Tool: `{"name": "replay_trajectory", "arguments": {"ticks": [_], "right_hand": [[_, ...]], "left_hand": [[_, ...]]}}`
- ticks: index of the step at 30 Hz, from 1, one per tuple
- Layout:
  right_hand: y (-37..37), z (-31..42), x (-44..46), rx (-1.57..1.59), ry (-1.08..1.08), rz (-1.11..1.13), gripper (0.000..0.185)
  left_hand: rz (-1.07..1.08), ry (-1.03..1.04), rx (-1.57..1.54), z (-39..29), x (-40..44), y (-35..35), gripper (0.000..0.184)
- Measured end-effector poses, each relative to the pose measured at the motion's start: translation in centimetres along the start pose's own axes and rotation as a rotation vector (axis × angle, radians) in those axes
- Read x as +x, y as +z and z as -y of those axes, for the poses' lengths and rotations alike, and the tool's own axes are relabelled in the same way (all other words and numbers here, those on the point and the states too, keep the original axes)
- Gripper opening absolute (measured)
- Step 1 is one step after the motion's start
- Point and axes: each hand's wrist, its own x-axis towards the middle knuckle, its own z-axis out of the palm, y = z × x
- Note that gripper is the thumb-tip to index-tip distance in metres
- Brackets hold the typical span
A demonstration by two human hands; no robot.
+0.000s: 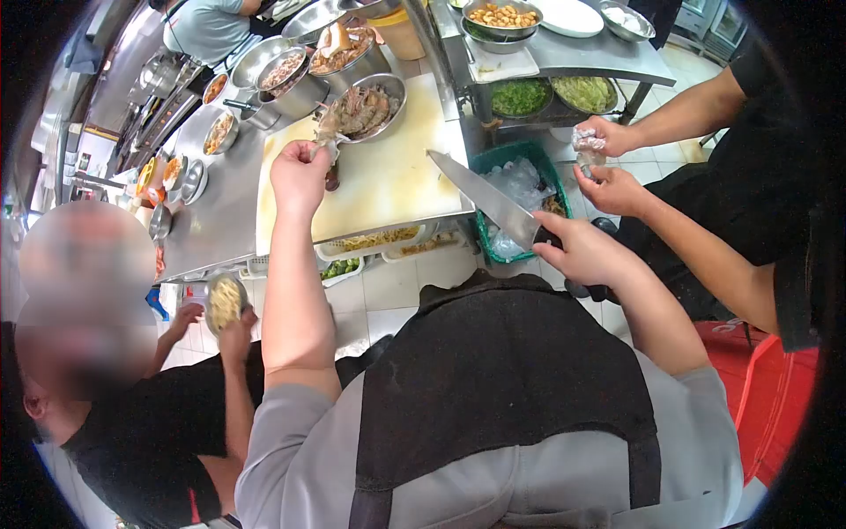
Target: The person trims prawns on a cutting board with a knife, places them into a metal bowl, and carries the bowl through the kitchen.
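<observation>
My right hand (586,251) is wrapped round the dark handle of a large, broad-bladed kitchen knife (493,201). Its blade slants up and left, tip over the right edge of the pale cutting board (405,185). My left hand (300,181) is raised over the board's left side, thumb and fingers pinched on a small, pale, ragged piece of food (330,143). Just beyond it, a metal bowl (398,93) of brownish, meat-like pieces (363,113) rests at the board's far side. A small dark piece (332,180) shows beside my left fingers.
Metal pots (295,88) and bowls of food line the counter at the back left. A green crate (493,238) with plastic bags stands right of the board. One person at the left holds a bowl (226,301); another person's hands (612,163) work at the right, near a red chair (762,397).
</observation>
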Motion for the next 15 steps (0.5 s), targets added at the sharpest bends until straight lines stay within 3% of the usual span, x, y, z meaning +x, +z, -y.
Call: {"name": "replay_trajectory", "arguments": {"ticks": [6, 13, 14, 15], "right_hand": [[1.4, -2.6, -1.5, 0.352, 0.166, 0.154, 0.05], [4.0, -6.2, -3.0, 0.382, 0.01, 0.058, 0.052], [3.5, -5.7, -3.1, 0.487, 0.194, 0.127, 0.054], [3.6, -5.5, -2.9, 0.486, 0.19, 0.097, 0.055]], "left_hand": [[0.023, 0.028, 0.064, 2.9, 3.8, 0.7, 0.018], [-0.02, 0.074, 0.079, 2.8, 7.2, 1.6, 0.021], [-0.022, 0.064, 0.122, 3.7, 8.3, 2.0, 0.024], [-0.035, 0.11, 0.18, 4.5, 9.3, 2.5, 0.024]]}}
